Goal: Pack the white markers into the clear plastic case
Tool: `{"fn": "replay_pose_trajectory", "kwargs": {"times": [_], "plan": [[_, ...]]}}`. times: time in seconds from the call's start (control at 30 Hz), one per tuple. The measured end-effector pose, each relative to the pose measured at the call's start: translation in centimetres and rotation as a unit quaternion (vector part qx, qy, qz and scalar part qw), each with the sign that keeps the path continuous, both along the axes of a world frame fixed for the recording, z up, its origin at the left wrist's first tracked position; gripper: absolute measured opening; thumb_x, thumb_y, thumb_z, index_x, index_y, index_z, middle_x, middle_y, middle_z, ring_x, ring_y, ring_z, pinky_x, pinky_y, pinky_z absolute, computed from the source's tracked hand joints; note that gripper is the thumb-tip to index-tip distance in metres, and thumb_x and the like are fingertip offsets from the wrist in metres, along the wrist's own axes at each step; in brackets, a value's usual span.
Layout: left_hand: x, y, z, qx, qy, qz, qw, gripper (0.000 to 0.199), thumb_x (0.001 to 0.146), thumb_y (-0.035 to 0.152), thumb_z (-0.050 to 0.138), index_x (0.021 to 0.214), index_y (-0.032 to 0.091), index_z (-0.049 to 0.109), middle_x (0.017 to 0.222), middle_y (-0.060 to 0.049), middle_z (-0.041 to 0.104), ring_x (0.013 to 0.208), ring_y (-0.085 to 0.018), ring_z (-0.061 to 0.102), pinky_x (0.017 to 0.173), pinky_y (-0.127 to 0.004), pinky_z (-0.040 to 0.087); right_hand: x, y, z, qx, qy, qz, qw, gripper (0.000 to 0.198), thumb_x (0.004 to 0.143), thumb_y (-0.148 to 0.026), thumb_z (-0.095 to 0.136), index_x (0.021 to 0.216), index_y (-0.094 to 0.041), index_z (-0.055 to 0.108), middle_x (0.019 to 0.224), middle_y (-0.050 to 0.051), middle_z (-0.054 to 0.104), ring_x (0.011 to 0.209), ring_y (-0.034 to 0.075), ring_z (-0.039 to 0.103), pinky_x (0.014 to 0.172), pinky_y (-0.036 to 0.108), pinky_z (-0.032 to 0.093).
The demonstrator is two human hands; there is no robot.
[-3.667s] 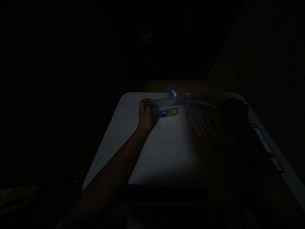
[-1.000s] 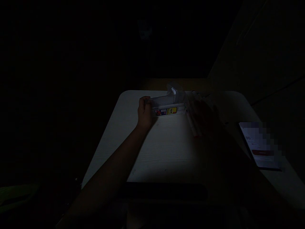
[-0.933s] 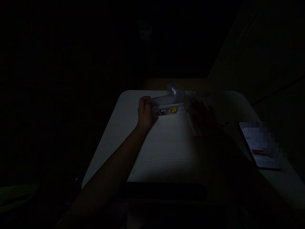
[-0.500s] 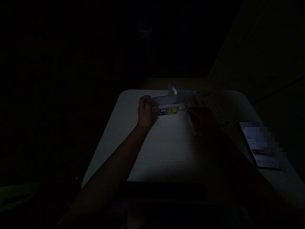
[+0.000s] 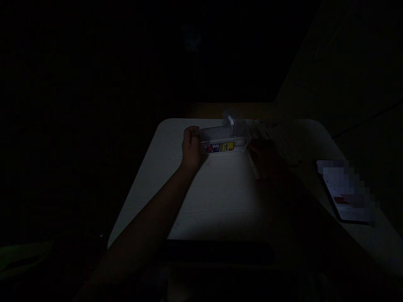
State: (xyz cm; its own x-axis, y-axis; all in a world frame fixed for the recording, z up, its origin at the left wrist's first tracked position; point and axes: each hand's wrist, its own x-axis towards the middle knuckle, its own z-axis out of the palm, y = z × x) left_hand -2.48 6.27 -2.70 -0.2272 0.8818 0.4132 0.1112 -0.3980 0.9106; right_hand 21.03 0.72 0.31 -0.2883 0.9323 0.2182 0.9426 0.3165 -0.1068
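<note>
A clear plastic box [image 5: 217, 133] with a colourful printed label lies on its side on the white table [image 5: 157, 180]. My left hand [image 5: 191, 147] is closed round its left end. At the box's right end a transparent flap [image 5: 234, 117] stands up, and a white stick shows inside. My right hand [image 5: 264, 155], deep in shadow, is closed with its fingertips at that end; what they grip is too dark to make out. Under and beside it lies a white marker-like stick [image 5: 254, 167]. Several similar white sticks [image 5: 262, 130] lie just beyond.
A phone or tablet [image 5: 344, 193] with a lit screen, partly pixelated, rests at the table's right side. A dark bar [image 5: 220, 251] runs along the near edge. A cable [image 5: 368, 119] hangs at the right. The surroundings are very dark.
My right hand has shifted very slightly at the box's end, and the clear plastic there has moved a little. The left hand and the box hold their place.
</note>
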Motion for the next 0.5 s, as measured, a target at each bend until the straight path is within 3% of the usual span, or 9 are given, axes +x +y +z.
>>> {"fn": "replay_pose_trajectory", "kwargs": {"times": [0.5], "plan": [[0.1, 0.0, -0.2, 0.001, -0.006, -0.004, 1.0, 0.02, 0.085, 0.04, 0.048, 0.095, 0.024, 0.054, 0.083, -0.001, 0.053, 0.078, -0.015, 0.05, 0.068, -0.026, 0.04, -1.0, -0.4, 1.1, -0.028, -0.102, -0.05, 0.993, 0.036, 0.089, -0.02, 0.031, 0.108, -0.013, 0.061, 0.118, 0.012, 0.052, 0.111, 0.028, 0.045, 0.091, 0.04, 0.034]]}}
